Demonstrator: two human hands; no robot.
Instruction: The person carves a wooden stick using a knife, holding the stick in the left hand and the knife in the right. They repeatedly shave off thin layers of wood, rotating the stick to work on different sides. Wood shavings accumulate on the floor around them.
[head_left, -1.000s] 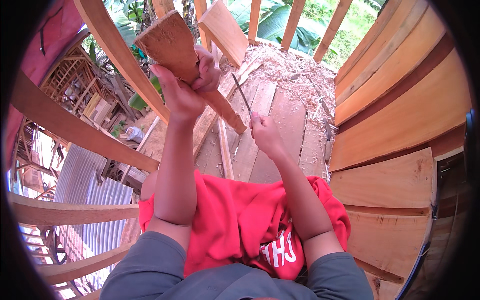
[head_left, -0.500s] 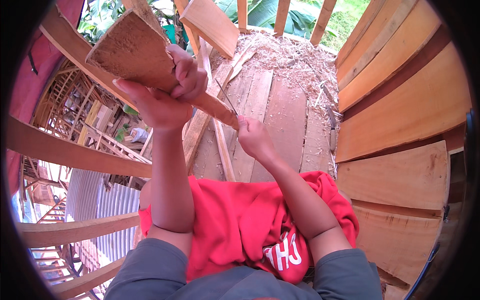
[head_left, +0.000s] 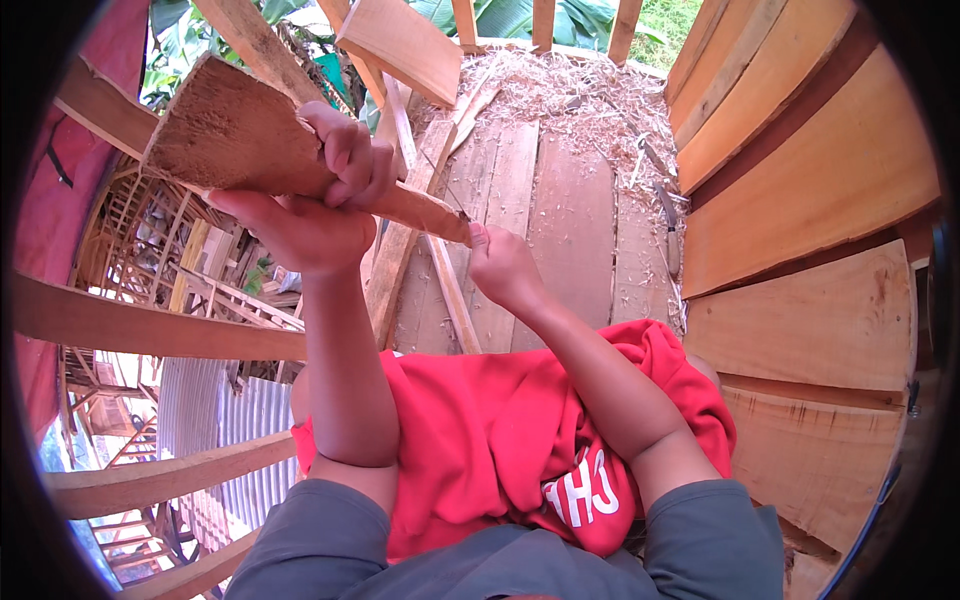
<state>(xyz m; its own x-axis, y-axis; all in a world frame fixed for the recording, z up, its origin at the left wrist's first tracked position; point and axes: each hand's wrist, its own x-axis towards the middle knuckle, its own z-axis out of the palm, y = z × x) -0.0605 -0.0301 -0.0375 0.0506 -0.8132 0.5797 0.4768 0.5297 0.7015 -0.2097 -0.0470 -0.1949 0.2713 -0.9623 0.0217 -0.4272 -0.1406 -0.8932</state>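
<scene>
My left hand (head_left: 320,230) is closed around a carved wooden piece (head_left: 235,130), just below its broad, flat, rough-faced end. The piece tapers into a narrow round handle that slopes down to the right. At that thin end is my right hand (head_left: 505,265), its fingers closed and the thumb lying against the wood. A thin dark blade, apparently a knife (head_left: 436,171), sticks up from beside the right fist and crosses the handle's end. The knife's grip is hidden in my right hand. A red cloth (head_left: 470,420) lies across my lap.
Wood shavings (head_left: 560,95) cover the far plank floor (head_left: 565,230). A wooden-handled knife (head_left: 672,250) lies by the right plank wall (head_left: 800,240). A loose board (head_left: 400,50) leans at the back. Wooden rails (head_left: 150,320) run along the left, with corrugated metal (head_left: 190,405) beyond.
The wooden piece and both hands have shifted slightly left in view. My right fist stays at the handle's thin end, and less of the knife blade shows. My grip is unchanged.
</scene>
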